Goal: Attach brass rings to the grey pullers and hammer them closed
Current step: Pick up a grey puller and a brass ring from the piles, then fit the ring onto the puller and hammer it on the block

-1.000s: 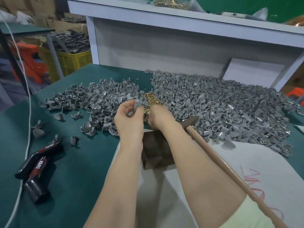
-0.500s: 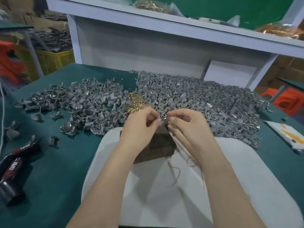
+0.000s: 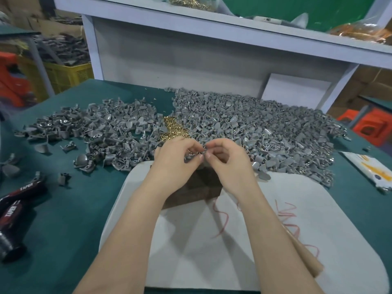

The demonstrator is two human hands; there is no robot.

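The green tabletop (image 3: 63, 219) carries all work items, with a white shelf unit (image 3: 191, 52) standing along its far edge. A white mat (image 3: 212, 251) lies at the near edge, centred under the forearms, marked with red scribbles toward its right side. A large heap of grey pullers (image 3: 265, 132) covers the far right of the tabletop, and a second, looser heap (image 3: 101, 132) spreads across the far left; pieces in both lie at mixed headings with no common axis. Between the two heaps sits a small pile of brass rings (image 3: 172, 129), just beyond the hands. A dark brown block (image 3: 197, 185) rests on the far edge of the mat, partly covered by the wrists. A black tool lettered "TAPER" (image 3: 14, 206) lies near the left edge. A wooden handle (image 3: 305, 255) lies along the right forearm, its long axis running from the near right toward the block; its head is hidden. A printed packet (image 3: 373, 170) lies at the right edge. The left hand (image 3: 176, 158) and right hand (image 3: 229, 160) meet fingertip to fingertip above the block, both curled in a fine pinch on one small grey puller (image 3: 202, 152); the piece is too small and too covered to tell its heading or whether a ring is on it.
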